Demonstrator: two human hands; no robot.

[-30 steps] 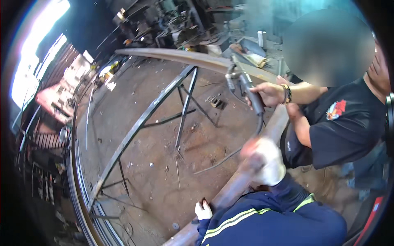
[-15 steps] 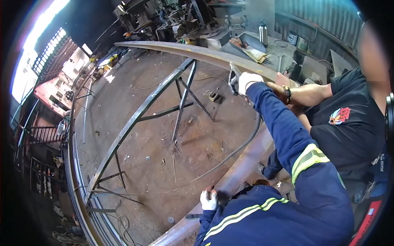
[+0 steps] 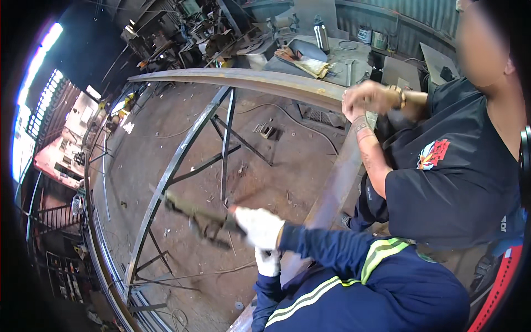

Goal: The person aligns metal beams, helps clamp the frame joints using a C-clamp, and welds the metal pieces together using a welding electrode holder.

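My right hand, in a white glove, is closed round a blurred olive clamp-like tool. The tool points left over the floor, and its exact kind is smeared by motion. Just below sits my gloved left hand, close against the right one, its fingers mostly hidden. Beneath my forearms a wide steel beam runs diagonally. A co-worker's hands are held together near the far end of that beam, apart from mine.
Ahead stands a dark metal trestle with braced legs. A long rusty beam crosses the far side. Beyond it, a workbench carries a steel bottle and gloves. The co-worker in a black shirt is close on my right.
My right hand has swung down and left with the tool, from beside the co-worker's hands to beside my left hand. The view has shifted, and the co-worker's hands now show fully.
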